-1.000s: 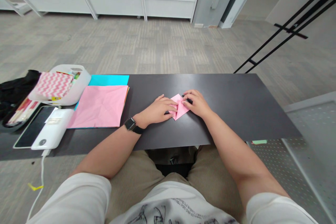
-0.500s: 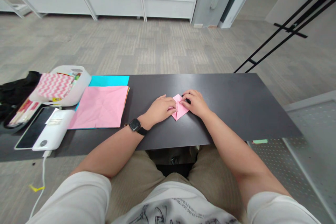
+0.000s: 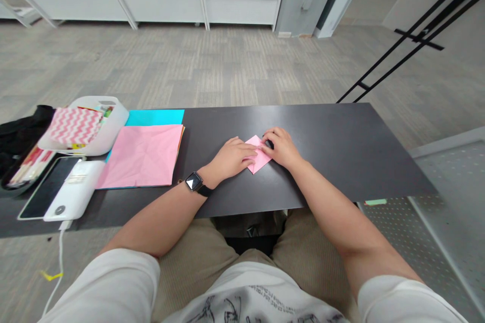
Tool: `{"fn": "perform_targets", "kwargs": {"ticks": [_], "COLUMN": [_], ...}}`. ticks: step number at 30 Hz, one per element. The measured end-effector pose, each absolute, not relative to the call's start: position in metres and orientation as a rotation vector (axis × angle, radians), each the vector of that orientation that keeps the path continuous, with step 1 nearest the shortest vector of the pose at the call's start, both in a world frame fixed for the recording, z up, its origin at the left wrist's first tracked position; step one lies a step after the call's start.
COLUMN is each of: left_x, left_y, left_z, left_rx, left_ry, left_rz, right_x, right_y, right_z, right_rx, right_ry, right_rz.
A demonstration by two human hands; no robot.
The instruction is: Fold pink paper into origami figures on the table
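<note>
A small piece of folded pink paper lies on the dark table, shaped like a diamond with creases towards its middle. My left hand rests over its left side, fingers pressed on the paper and thumb lower down. On the other side, my right hand has thumb and fingertips pinched at the upper right edge of the paper. Both hands' fingertips nearly meet near its centre and hide part of the folds.
Left on the table lies a stack of pink paper over a blue sheet. Beyond are a white basket, a white power bank with a cable, a phone and a black bag.
My left fingers have moved slightly right across the paper, closer to my right fingertips, covering more of the middle. My right hand stays at the paper's upper right edge.
</note>
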State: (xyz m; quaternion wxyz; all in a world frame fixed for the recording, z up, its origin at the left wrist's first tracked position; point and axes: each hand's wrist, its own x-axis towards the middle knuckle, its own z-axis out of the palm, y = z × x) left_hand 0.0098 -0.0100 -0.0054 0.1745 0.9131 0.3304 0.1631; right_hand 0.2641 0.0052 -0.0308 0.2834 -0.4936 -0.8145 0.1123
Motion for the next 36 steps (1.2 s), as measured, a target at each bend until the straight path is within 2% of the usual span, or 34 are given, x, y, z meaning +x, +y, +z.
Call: {"fn": "perform_targets", "kwargs": {"ticks": [14,22,36], "left_x": [0.009,0.009,0.009], "left_y": [-0.007,-0.01,-0.01], "left_z": [-0.016,-0.007,-0.007], "left_rx": [2.634,2.617,2.661], "left_ry": [0.92,0.938,0.987], "left_rz": [0.504,0.435,0.427], "right_x": [0.266,0.28,0.283], "right_y": [0.004,0.003,0.005], "right_z": [-0.028,-0.03,-0.025], "right_rx": [-1.378,-1.608,-1.583], "right_ry": [-2.194,-2.038,-2.02], "right_rz": [0.329,0.284,0.282]}}
